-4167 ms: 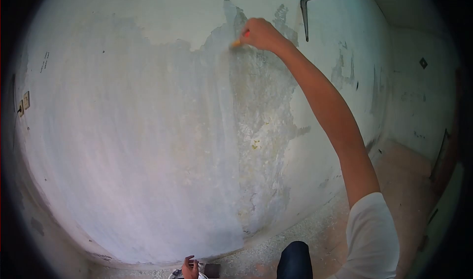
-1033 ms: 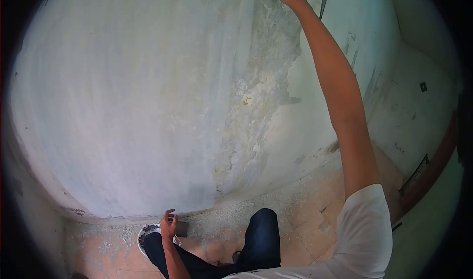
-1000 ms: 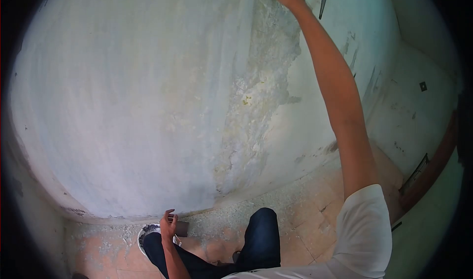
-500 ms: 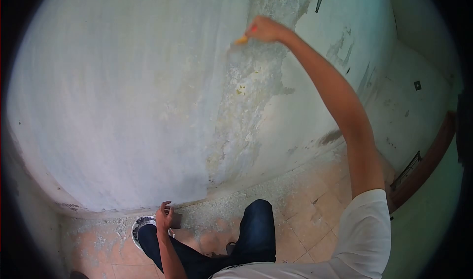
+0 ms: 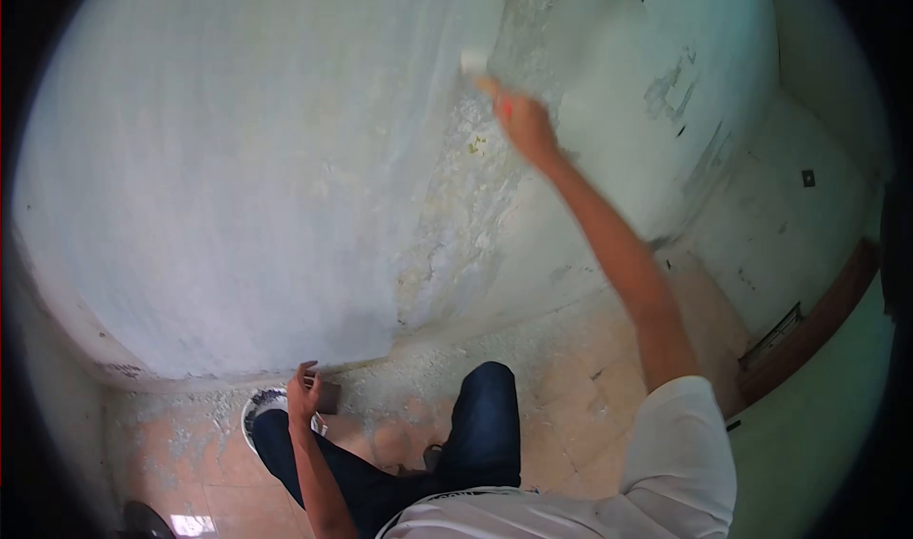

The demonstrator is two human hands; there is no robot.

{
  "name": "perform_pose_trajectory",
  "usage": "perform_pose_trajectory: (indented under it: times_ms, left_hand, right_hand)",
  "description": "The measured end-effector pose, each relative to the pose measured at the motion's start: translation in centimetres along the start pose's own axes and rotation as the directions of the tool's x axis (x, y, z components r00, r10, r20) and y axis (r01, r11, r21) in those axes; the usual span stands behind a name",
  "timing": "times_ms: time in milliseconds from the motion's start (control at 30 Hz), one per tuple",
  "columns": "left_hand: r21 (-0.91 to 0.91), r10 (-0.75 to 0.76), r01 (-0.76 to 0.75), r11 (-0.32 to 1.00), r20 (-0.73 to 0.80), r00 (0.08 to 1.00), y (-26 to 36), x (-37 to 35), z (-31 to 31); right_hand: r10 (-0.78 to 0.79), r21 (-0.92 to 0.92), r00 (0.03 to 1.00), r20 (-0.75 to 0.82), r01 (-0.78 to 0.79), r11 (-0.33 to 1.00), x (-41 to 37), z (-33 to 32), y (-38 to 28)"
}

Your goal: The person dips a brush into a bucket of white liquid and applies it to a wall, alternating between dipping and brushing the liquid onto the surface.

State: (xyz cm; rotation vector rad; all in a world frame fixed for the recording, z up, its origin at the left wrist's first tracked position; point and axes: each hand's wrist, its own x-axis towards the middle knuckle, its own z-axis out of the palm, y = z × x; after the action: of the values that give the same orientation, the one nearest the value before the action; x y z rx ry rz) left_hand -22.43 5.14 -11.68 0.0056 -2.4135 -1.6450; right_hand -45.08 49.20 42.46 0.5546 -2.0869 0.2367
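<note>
My right hand [image 5: 525,125] is closed around the handle of a paintbrush [image 5: 475,63], red and yellow with a pale head. The brush head lies against the wall [image 5: 285,158], at the border between the smooth whitish area and a rough, peeling strip [image 5: 456,215]. My left hand [image 5: 303,393] hangs above my left knee with its fingers apart and somewhat curled, near the wall's base. Beneath it, partly hidden by my leg, is a white bucket [image 5: 249,415] with pale material inside.
A brown block-like object [image 5: 329,397] stands beside the bucket. Debris lies along the wall's base on the tiled floor [image 5: 257,501]. At the lower left is a dark round object [image 5: 147,518]. A reddish-brown beam [image 5: 818,320] runs along the right side.
My right hand has moved lower relative to the brush, whose head now points up instead of down. The view has shifted slightly. My left hand keeps its pose near the bucket.
</note>
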Motion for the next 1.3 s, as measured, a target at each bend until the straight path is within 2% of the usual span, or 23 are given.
perform_pose_trajectory:
  times_ms: [100,167,200,300,333,367,400,433,567,600,700,767,800,833,867,900,933,967,1067,1100,1167,1233,1300]
  left_hand:
    - [-0.017,0.006,-0.006,1.000,0.006,1.000,-0.9,0.2,0.5]
    - [-0.040,0.007,-0.007,0.999,0.007,1.000,-1.8,0.5,1.1]
    - [-0.055,-0.005,0.005,0.998,-0.004,1.000,-1.4,0.3,1.4]
    - [-0.038,-0.022,0.023,0.999,0.016,1.000,0.7,-0.3,1.1]
    - [-0.041,-0.027,0.027,0.999,0.010,1.000,1.1,-0.5,1.0]
    - [-0.052,-0.036,0.036,0.998,0.013,0.999,1.4,-0.6,0.9]
    - [-0.062,-0.043,0.044,0.997,0.018,0.999,1.6,-0.6,0.8]
    - [-0.063,-0.044,0.045,0.997,0.015,0.999,1.6,-0.6,0.6]
    - [-0.041,-0.032,0.031,0.999,-0.015,0.999,0.2,0.2,0.7]
    - [-0.025,-0.035,0.034,0.999,-0.008,0.999,-0.2,0.3,0.6]
    - [0.026,-0.044,0.044,0.999,0.026,0.999,-0.9,0.4,0.8]
    - [0.043,-0.077,0.075,0.996,0.056,0.995,-0.2,0.3,0.6]
    - [0.044,-0.077,0.075,0.996,0.062,0.995,0.0,0.2,0.5]
    - [0.021,-0.069,0.067,0.997,0.052,0.996,0.2,0.1,0.5]
    - [-0.003,-0.060,0.060,0.998,0.041,0.997,0.3,0.0,0.6]
    - [-0.005,-0.061,0.061,0.998,0.044,0.997,0.3,0.0,0.7]
    - [-0.014,-0.040,0.041,0.999,0.042,0.998,0.3,-0.1,0.8]
    - [-0.018,-0.018,0.018,1.000,0.039,0.999,0.3,-0.2,0.7]
    - [0.008,-0.038,0.037,0.999,0.079,0.996,0.2,-0.3,1.1]
    - [0.017,-0.031,0.030,0.999,0.091,0.995,0.2,-0.4,1.2]
    - [0.010,-0.017,0.016,1.000,0.086,0.996,0.5,-0.6,1.4]
    - [-0.026,-0.022,0.025,0.999,0.092,0.996,0.0,-0.2,1.6]
    - [-0.015,-0.015,0.017,1.000,0.079,0.997,0.0,0.0,1.7]
  right_hand:
    - [0.187,0.061,0.925,0.330,-0.219,0.974,-14.2,5.5,-1.7]
    - [0.159,0.003,0.755,0.636,-0.208,0.978,-19.6,8.1,-1.8]
    - [0.144,0.003,0.749,0.647,-0.191,0.982,-19.5,9.1,-0.9]
    - [0.128,-0.048,0.859,0.496,-0.120,0.992,-12.1,9.6,2.5]
    - [0.253,-0.111,0.812,0.527,-0.229,0.967,-5.7,5.8,1.3]
    - [0.125,0.049,0.951,0.284,-0.144,0.988,-1.6,4.4,4.1]
    - [-0.031,0.047,0.965,0.259,0.019,0.999,4.3,2.0,6.9]
    - [0.143,-0.073,0.959,0.244,-0.129,0.989,9.0,-3.2,3.6]
    - [-0.136,-0.216,0.984,-0.114,0.109,0.970,19.5,-13.5,2.6]
    - [-0.193,-0.266,0.960,-0.201,0.137,0.954,20.2,-14.2,2.9]
    - [-0.249,-0.205,0.934,-0.257,0.199,0.958,18.7,-11.9,3.9]
    - [0.114,-0.201,0.990,-0.088,-0.130,0.971,11.5,-6.5,-0.7]
    - [0.030,-0.221,0.996,-0.086,-0.048,0.974,7.8,-1.8,1.1]
    - [0.061,-0.169,0.998,0.010,-0.058,0.984,3.1,0.0,-0.6]
    - [0.012,-0.085,1.000,-0.011,-0.012,0.996,-1.5,1.7,-2.0]
    - [-0.013,-0.123,0.995,0.100,0.025,0.992,-5.4,4.0,-0.5]
    - [0.012,-0.025,0.985,0.174,-0.007,1.000,-8.9,4.1,-1.8]
    - [0.101,-0.040,0.953,0.286,-0.093,0.995,-11.2,4.9,-1.9]
    - [0.112,0.002,0.905,0.410,-0.123,0.992,-10.0,1.5,-3.2]
    - [0.100,0.009,0.941,0.324,-0.109,0.994,-8.0,1.7,-1.2]
    - [0.123,-0.076,0.979,0.165,-0.112,0.991,-1.6,-3.1,-4.5]
    - [-0.027,0.015,0.997,-0.077,0.029,0.999,3.8,-6.5,-6.1]
    - [-0.024,0.053,0.989,-0.149,0.033,0.998,6.8,-6.4,-6.1]
